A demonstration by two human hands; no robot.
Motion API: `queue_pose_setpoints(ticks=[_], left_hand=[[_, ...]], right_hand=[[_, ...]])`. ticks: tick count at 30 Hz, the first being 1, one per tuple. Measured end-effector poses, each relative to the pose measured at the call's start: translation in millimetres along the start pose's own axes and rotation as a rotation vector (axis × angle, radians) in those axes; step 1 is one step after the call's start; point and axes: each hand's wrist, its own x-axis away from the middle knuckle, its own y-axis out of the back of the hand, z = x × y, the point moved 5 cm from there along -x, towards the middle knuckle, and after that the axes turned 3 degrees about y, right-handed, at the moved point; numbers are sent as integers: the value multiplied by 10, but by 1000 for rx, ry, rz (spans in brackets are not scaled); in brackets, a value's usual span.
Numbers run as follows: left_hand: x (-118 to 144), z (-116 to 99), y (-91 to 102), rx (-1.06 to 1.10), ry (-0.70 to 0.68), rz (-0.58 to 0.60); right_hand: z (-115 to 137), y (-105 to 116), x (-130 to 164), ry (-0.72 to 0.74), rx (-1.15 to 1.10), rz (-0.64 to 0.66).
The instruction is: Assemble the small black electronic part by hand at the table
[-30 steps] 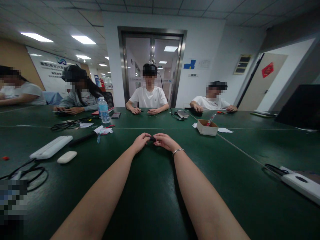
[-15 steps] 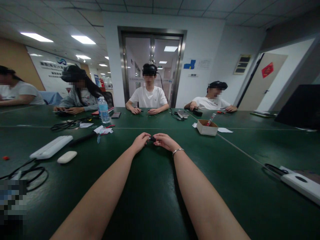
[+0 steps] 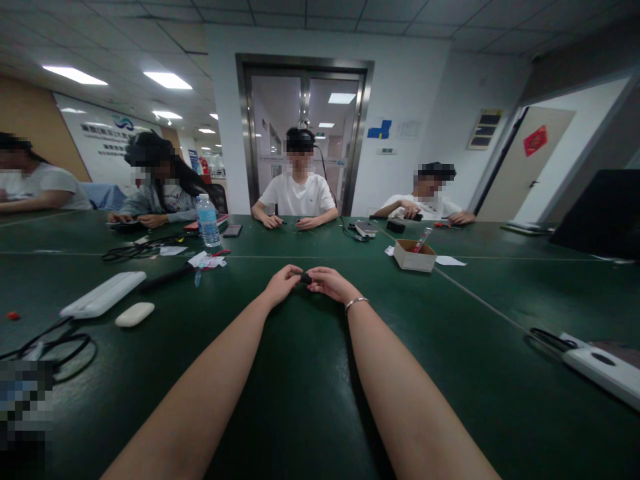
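Both my arms reach forward over the green table [image 3: 300,373], and the hands meet near its middle. A small dark object [image 3: 305,279] sits between them, short and black; its exact kind is too small to make out. My left hand [image 3: 284,283] pinches its left end between thumb and fingers. At the other end, the fingertips of my right hand [image 3: 331,283] close on it. A silver bracelet [image 3: 356,303] circles the right wrist. Part of the object is hidden behind the fingers.
Left lie a white power bank [image 3: 103,295], a white oval case [image 3: 135,314], black cables [image 3: 75,350] and a water bottle [image 3: 208,220]. To the right stand a small open box [image 3: 415,257] and a white device [image 3: 600,367]. Several people with headsets sit around the table.
My hands stay in place; the light patch at the dark object's left end no longer shows. The person at the far right has raised a hand holding something dark.
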Motion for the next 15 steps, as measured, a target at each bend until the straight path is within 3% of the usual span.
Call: queue_pose_setpoints(ticks=[8,15], left_hand=[[4,5,33,-25,3,-28],[48,-124,66,-64,-147,-80]], right_hand=[[13,-10,9,1,10,-12],[-6,54,-24,-17,153,-131]])
